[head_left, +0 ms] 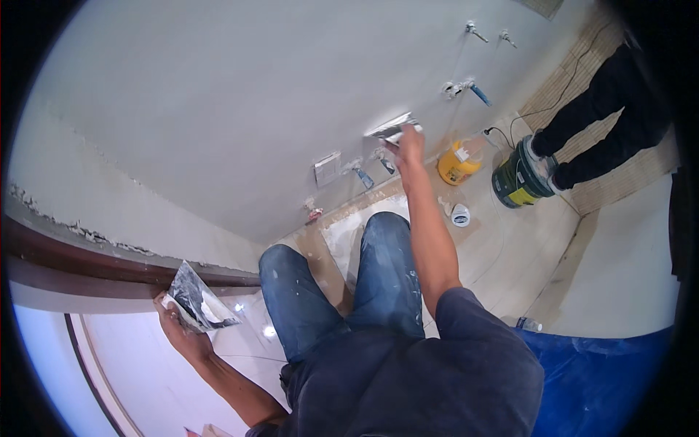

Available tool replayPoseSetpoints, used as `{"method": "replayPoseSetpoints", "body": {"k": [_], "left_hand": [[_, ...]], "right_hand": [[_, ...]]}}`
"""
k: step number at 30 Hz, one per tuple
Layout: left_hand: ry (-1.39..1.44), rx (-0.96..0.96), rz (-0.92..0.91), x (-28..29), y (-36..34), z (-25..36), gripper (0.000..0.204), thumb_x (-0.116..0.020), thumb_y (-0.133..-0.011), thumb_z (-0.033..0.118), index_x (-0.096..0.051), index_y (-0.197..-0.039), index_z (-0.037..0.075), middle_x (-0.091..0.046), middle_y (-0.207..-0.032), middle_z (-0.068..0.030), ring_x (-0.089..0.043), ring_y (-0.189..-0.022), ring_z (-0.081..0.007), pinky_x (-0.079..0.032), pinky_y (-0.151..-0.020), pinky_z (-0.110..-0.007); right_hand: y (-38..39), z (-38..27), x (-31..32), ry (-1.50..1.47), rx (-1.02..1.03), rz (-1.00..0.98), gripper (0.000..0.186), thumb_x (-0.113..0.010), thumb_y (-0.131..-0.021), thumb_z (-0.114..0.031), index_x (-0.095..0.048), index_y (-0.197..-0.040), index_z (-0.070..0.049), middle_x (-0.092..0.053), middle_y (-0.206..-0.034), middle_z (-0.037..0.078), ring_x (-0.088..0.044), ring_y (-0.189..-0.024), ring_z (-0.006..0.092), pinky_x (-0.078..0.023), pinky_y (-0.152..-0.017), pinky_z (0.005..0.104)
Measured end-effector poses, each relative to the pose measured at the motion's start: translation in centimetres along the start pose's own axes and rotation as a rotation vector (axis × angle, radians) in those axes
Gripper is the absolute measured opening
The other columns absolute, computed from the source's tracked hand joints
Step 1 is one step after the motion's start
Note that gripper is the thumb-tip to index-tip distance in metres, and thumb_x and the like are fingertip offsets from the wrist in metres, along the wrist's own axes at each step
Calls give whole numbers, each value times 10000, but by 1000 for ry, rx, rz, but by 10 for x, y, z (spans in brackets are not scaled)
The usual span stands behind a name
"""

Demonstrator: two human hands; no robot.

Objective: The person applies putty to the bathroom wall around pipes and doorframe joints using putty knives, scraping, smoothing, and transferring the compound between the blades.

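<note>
Metal trowel point(388, 129) in right fingers point(411, 138), against smooth grey wall point(247, 124); left fingers point(167, 312) grip a white-smeared flat blade point(192, 285).

Occlusion and edge losses, single head view.
Trowel point(386, 129) handle covered by right grip point(410, 146); finger detail blurred. Left grip point(178, 325) partly behind paste-smeared plate point(198, 297); its handle cannot be made out. Far right of right grip, second person's legs point(590, 109) show, upper body cut off. Below left grip, pale object point(212, 431) cropped by lower edge, kind unclear.
</note>
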State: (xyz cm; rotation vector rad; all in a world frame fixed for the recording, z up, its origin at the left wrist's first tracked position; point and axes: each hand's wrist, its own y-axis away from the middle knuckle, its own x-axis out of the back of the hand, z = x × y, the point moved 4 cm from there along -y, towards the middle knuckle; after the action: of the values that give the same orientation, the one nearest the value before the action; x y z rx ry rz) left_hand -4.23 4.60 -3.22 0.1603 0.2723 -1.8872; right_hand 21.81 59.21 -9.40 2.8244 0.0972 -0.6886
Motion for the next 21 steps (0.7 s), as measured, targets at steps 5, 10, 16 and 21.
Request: {"method": "replayPoseSetpoints", "body": {"k": [5, 10, 16, 21], "left_hand": [[29, 4, 1, -29, 0, 14, 392, -413, -998, 149, -493, -1337, -31, -556, -1213, -116, -559, -1123, -214, -447, -1000, -342], [60, 12, -33, -17, 0, 7, 312, -436, -984, 154, -520, -1239, -5, -552, -1141, -94, -555, -1071, -195, -450, -964, -321], [15, -18, -94, -3, -2, 3, 330, -431, -1020, 200, -528, -1264, 0, -585, -1143, -88, -568, -1088, -189, -455, -970, -330], [-33, -61, -149, -6, -6, 0, 291, -463, -1034, 217, -523, -1234, 14, -581, -1081, -68, -572, -1027, -160, -462, -923, -296]], "right_hand": [[-29, 29, 65, 76, -38, 61, 265, -443, -981, -139, -564, -1148, 27, -645, -1075, 195, -688, -895, 320, -646, -659, 420], [-41, 59, 65, 61, -247, 28, 267, -406, -994, -126, -542, -1157, 37, -638, -1091, 229, -684, -892, 336, -659, -704, 437], [-57, 72, 60, 66, -284, 47, 292, -396, -972, -115, -542, -1181, 28, -633, -1106, 238, -667, -949, 360, -655, -719, 456], [-74, 61, 62, 70, -265, 34, 287, -423, -942, -96, -555, -1171, 15, -633, -1104, 218, -662, -953, 361, -647, -715, 484]]}}
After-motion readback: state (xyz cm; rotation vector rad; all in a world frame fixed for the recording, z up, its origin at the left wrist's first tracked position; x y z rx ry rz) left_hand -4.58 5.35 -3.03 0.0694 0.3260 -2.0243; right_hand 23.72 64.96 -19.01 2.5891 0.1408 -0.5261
